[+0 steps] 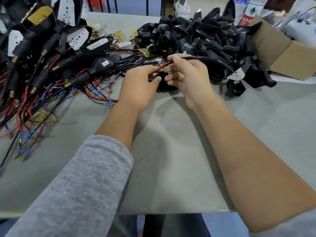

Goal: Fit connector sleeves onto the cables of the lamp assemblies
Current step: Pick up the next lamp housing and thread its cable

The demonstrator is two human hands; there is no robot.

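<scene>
Red wire (160,67) held at mid-frame, just above centre, spanning the gap between both hands. Left hand (139,85) has its fingers curled, thumb and forefinger pinching the lower end of the red wire, a black wire (154,77) beside it under the fingertips. Right hand (185,74) also curled, pinching the upper end of the red wire where it enters a black sleeved cable (210,61). That cable arcs away toward 3 o'clock and ends at a white-faced lamp piece (236,74) resting against the heap. Dark part sits below the fingers, between the hands; cannot tell what it is.

At 9 to 11 o'clock: pile of lamp assemblies (51,53) with red and black leads, brass fittings and blue-sleeved terminals (95,91) spilling onto the worktop (171,159). At 12 to 2 o'clock: heap of black housings (196,35), touching an open cardboard box (283,52) at 2 o'clock. Plastic bottle with red label (248,14) behind the box. Grey sleeve (77,185) on the left forearm; right forearm bare.
</scene>
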